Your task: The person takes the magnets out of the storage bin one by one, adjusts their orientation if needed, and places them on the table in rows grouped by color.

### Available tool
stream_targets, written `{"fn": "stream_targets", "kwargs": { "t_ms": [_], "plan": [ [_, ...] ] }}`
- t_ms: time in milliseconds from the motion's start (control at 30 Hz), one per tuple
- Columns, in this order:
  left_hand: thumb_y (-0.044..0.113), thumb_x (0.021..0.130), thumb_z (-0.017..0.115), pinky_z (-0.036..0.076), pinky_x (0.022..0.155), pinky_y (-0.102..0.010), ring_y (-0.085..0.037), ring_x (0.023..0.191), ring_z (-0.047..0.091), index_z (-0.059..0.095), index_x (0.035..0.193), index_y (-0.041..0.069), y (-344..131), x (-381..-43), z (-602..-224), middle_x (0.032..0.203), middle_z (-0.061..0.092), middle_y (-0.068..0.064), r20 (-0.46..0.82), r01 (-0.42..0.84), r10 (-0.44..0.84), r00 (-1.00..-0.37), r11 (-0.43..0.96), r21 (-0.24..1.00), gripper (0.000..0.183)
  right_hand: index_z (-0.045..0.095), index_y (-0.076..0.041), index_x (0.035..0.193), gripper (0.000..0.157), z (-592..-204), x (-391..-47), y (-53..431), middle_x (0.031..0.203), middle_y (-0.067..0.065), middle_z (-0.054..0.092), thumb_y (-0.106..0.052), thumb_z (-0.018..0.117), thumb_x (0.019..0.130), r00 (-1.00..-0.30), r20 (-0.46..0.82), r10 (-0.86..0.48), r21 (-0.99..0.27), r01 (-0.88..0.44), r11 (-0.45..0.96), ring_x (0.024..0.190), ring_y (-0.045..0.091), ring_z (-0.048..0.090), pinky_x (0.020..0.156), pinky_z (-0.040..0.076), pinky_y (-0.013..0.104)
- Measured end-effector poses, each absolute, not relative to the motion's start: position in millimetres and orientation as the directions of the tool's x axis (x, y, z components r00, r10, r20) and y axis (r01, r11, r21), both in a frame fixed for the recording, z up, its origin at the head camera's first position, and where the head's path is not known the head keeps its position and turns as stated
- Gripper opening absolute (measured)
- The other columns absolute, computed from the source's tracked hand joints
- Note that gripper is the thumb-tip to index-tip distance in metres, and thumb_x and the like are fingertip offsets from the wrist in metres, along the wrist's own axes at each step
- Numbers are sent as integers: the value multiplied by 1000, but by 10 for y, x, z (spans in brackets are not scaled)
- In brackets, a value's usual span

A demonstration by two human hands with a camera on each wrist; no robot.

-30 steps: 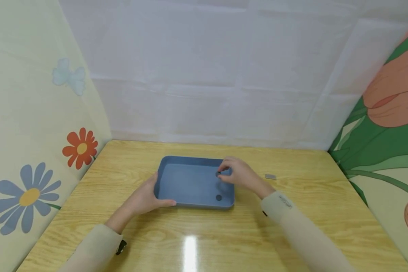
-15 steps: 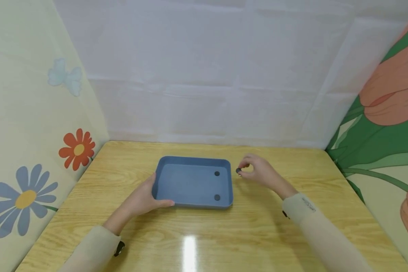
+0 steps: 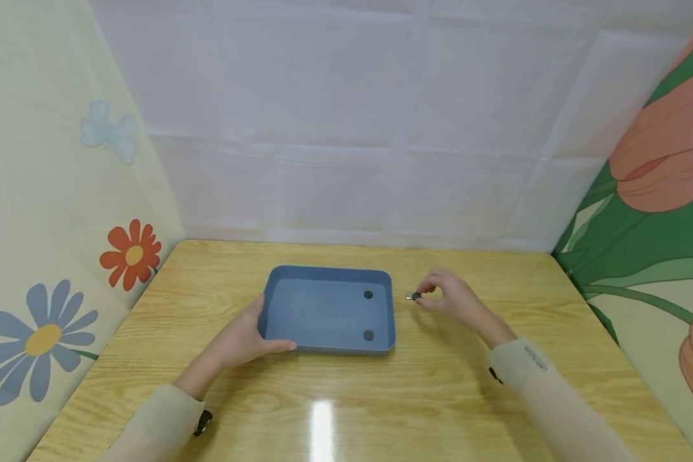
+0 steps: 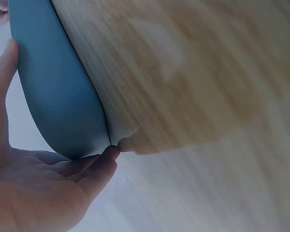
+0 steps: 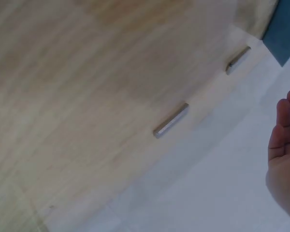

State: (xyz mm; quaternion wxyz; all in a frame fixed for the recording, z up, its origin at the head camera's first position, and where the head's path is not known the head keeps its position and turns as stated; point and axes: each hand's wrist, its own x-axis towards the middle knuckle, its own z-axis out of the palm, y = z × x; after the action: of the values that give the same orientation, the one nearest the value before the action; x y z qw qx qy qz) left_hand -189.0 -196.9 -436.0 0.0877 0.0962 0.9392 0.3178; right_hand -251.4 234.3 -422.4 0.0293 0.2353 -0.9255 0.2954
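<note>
A shallow blue tray (image 3: 323, 314) stands on the table, with two dark discs, a back disc (image 3: 368, 294) and a front disc (image 3: 369, 335), lying near its right end. My left hand (image 3: 245, 337) rests against the tray's left end, thumb along the front wall and fingers at the side. In the left wrist view, the left hand (image 4: 43, 179) spreads around the tray's outer wall (image 4: 58, 87). Just right of the tray, my right hand (image 3: 453, 301) pinches another small dark disc (image 3: 417, 296), which overlaps a small grey metal bar (image 3: 409, 296). The right wrist view shows the right hand (image 5: 286, 135) partly.
Two grey bars, a nearer bar (image 5: 171, 120) and a farther bar (image 5: 238, 60), lie on the wood-grain table (image 3: 346, 410) in the right wrist view. A white cloth wall (image 3: 346, 128) stands behind, and printed flower panels flank the table.
My right hand has moved right, out from over the tray, and a dark disc shows in the tray where it was. Another disc is at its fingertips. The left hand stays put.
</note>
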Motion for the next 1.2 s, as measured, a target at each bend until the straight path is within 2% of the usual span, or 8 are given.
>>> {"fn": "stream_targets", "kwargs": {
  "t_ms": [367,633,800,1067,1200],
  "plan": [
    [62,78,83,32,121,-68,-54,153,23,3,162,-9,-1970,-1886,-4370,168,14,-33,-102,125,237,-966,776,618,136,75,-12,93,8,-4501,-2463,2388,98,2,68,-13,81,88,-903,103,-417,-536,-404,742,94,18,63,86,57,38],
    [64,78,82,33,121,-67,-53,153,25,3,161,-10,-1974,-1893,-4380,168,15,-33,-101,126,235,-967,782,611,137,76,-12,93,9,-4596,-2457,2386,95,-1,69,-17,82,88,-881,100,-462,-483,-449,752,90,13,63,82,56,31],
    [64,77,83,32,121,-67,-53,153,24,3,162,-9,-1972,-1890,-4370,168,15,-33,-92,134,239,-967,777,615,137,76,-10,96,9,-4592,-2454,2375,95,-1,70,-15,80,89,-870,84,-487,-472,-465,749,89,12,63,80,57,30],
    [66,75,83,32,121,-66,-53,153,25,4,162,-9,-1960,-1882,-4347,168,16,-32,-72,156,252,-965,773,614,139,77,-13,98,11,-4494,-2479,2372,98,0,69,-20,80,91,-897,43,-441,-497,-402,769,91,14,65,82,58,33],
    [66,75,83,33,121,-66,-53,153,26,4,162,-8,-1959,-1882,-4348,168,17,-32,-71,156,251,-965,774,614,140,77,-10,103,15,-4423,-2478,2340,102,1,70,-20,79,91,-898,53,-436,-493,-403,771,97,17,66,87,59,37]
  ]
}}
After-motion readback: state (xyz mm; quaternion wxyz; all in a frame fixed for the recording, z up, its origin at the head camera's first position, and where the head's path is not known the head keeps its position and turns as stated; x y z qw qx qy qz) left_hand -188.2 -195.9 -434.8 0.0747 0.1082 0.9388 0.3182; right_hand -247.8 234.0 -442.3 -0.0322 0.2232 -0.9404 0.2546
